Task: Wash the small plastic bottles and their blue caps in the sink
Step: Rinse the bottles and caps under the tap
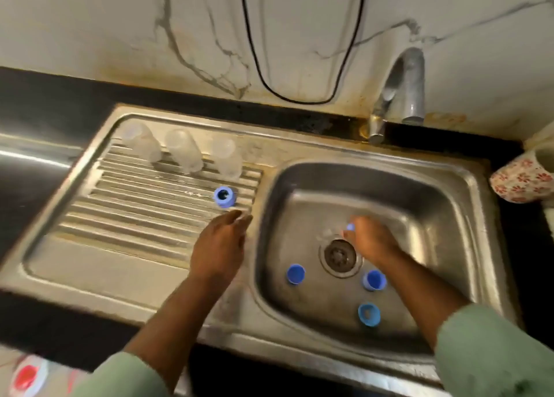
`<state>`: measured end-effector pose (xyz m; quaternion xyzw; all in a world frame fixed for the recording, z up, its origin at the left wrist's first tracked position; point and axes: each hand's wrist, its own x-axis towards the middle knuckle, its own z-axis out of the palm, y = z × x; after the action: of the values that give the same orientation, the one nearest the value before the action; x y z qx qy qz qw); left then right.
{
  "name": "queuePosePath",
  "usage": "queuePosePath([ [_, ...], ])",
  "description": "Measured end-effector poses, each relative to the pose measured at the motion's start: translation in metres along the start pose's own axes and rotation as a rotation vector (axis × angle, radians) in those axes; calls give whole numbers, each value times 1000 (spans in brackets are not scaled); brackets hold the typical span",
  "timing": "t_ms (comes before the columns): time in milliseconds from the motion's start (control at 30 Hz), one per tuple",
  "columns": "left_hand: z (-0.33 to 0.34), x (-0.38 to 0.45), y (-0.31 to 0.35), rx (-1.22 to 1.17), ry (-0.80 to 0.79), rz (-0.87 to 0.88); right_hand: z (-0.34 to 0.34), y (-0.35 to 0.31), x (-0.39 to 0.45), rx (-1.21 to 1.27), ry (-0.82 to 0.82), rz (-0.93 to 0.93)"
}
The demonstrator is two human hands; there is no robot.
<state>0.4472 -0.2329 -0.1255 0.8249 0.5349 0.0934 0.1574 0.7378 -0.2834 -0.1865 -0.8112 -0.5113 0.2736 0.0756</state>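
Observation:
Three small clear plastic bottles (pixel 183 150) stand in a row at the back of the ribbed drainboard (pixel 135 213). One blue cap (pixel 224 196) sits on the drainboard, open side up, just beyond my left hand (pixel 220 246), whose fingers are straight and hold nothing. In the steel sink basin (pixel 419 192) my right hand (pixel 370 240) pinches a blue cap (pixel 350 227) at its fingertips above the drain (pixel 338 255). Three more blue caps lie on the basin floor: one left of the drain (pixel 296 273), one right of it (pixel 374 280), one nearer me (pixel 368 314).
A steel tap (pixel 400 88) arches over the basin's back right. A black cable (pixel 299 100) hangs on the marble wall. A flowered cup (pixel 523 177) lies on the black counter at right. A white lid with a red centre (pixel 27 377) shows at bottom left.

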Motion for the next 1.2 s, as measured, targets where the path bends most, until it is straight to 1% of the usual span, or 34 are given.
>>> queuePosePath([
  [33, -6, -4, -16, 4, -21, -50, -2, -16, 0, 85, 79, -43],
  [100, -14, -14, -46, 64, -153, -188, -3, -64, -9, 305, 222, -243],
  [133, -17, -18, -60, 93, -241, -218, -2, -96, -18, 392, 234, -374],
  [167, -17, -20, -72, 88, -300, -225, 1, -124, -27, 422, 206, -467],
  [200, -16, -21, -79, 62, -340, -219, 9, -150, -35, 424, 174, -528],
  [267, -18, -22, -90, -19, -359, -196, 34, -189, -37, 377, 124, -570],
  [333, -19, -25, -98, -35, -365, -170, 56, -215, -38, 316, 113, -544],
  [400, -19, -25, -103, 1, -361, -116, 73, -230, -38, 268, 122, -464],
  [467, -17, -21, -110, 41, -374, -70, 88, -238, -38, 220, 153, -386],
  [567, -16, -20, -114, 78, -391, -16, 101, -240, -41, 224, 201, -327],
  [667, -15, -24, -111, 110, -324, 47, 101, -234, -49, 260, 215, -298],
  [733, -14, -27, -102, 105, -275, 102, 96, -224, -55, 301, 263, -276],
  [800, -12, -30, -86, 70, -242, 187, 88, -205, -63, 272, 307, -244],
  [900, -7, -32, -50, -7, -242, 266, 76, -163, -76, 246, 279, -173],
  [967, 3, -30, -21, -32, -273, 304, 63, -129, -85, 261, 234, -76],
  [1033, 15, -25, 6, -14, -325, 337, 54, -92, -90, 236, 140, 36],
  [1100, 33, -20, 37, 24, -388, 362, 48, -48, -94, 71, -41, 97],
  [1133, 44, -18, 53, 37, -423, 365, 43, -25, -96, 4, -145, 105],
  [1200, 66, -14, 77, 65, -500, 357, 37, 9, -97, -104, -326, 31],
])
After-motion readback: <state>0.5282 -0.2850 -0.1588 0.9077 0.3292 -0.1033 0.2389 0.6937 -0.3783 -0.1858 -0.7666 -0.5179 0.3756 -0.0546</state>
